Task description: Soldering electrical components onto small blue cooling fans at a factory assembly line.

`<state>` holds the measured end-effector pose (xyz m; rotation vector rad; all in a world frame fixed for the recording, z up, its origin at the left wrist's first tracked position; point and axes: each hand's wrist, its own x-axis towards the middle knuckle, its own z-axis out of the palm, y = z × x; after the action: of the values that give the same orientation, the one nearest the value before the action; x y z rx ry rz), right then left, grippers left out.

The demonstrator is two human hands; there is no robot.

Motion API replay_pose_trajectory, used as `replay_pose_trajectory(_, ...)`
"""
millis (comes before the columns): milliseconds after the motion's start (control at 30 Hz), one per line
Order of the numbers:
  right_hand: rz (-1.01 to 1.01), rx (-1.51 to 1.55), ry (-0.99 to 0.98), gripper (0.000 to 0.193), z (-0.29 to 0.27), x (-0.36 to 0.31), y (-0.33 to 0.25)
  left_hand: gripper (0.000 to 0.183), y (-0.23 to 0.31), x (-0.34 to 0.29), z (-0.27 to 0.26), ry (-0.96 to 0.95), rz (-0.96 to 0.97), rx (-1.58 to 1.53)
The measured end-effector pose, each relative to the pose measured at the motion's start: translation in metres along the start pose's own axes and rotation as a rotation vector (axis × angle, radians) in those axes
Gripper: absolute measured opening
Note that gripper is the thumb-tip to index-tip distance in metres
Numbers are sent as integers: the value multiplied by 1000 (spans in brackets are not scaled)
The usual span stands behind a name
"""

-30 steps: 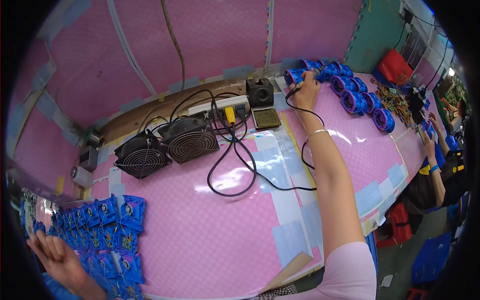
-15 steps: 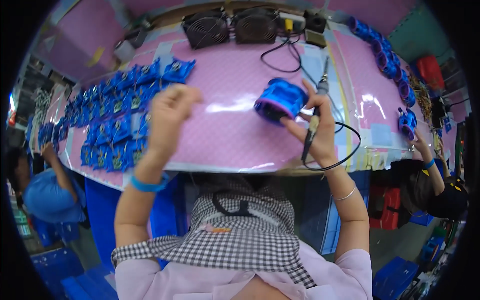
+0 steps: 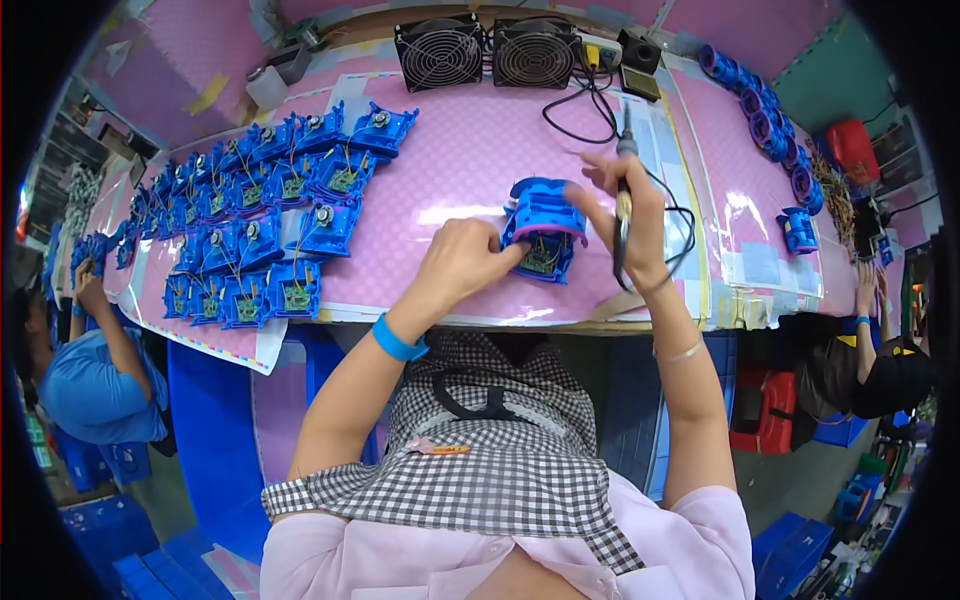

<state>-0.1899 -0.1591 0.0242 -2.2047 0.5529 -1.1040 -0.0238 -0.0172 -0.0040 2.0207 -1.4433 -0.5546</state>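
A blue plastic housing (image 3: 546, 206) with a pink-purple rim rests on the pink table in front of me. Its open side faces me, and a green circuit board (image 3: 540, 262) shows inside. My left hand (image 3: 462, 262) grips the housing's left side, thumb at the opening, other fingers curled and partly hidden. In my right hand (image 3: 640, 210) is a soldering iron (image 3: 624, 205), tip pointing away from me, its black cord looping beside the wrist. The right hand's extended fingers are close to the housing's right side; whether they touch it I cannot tell.
Rows of blue housings with boards and wires (image 3: 250, 240) cover the table's left. Two black fans (image 3: 440, 57) stand at the back. More blue rings (image 3: 765, 120) line the right, near a red container (image 3: 850, 148). Co-workers' hands (image 3: 90, 292) show at both sides.
My left hand has moved right, from beside the rows onto the housing. The housing has turned and come nearer, showing its board. My right fingers have loosened from it, still holding the iron.
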Motion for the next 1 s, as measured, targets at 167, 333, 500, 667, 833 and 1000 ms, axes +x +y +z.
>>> replay_pose_trajectory(167, -69, -3, -251, 35, -15, -22, -2, 48, -8, -7, 1, 32, -4, -98)
replay_pose_trajectory(333, -76, -114, 17, 28, -2, 29, -6, 48, 0, -1, -10, -115, -97, -113)
replay_pose_trajectory(500, -77, -329, 80, 33, 1, 37, 10, 42, -15, -26, -10, 54, 136, 7)
replay_pose_trajectory(667, -136, -121, -105, 37, 8, -7, 17, 36, -22, -63, -23, 187, 165, 40)
replay_pose_trajectory(833, -82, -59, -277, 22, 24, -16, 23, 34, -19, -60, -13, 207, 177, 36)
replay_pose_trajectory(1000, -197, 17, -260, 16, 8, -29, -1, 31, -18, -52, -7, 197, 97, 43)
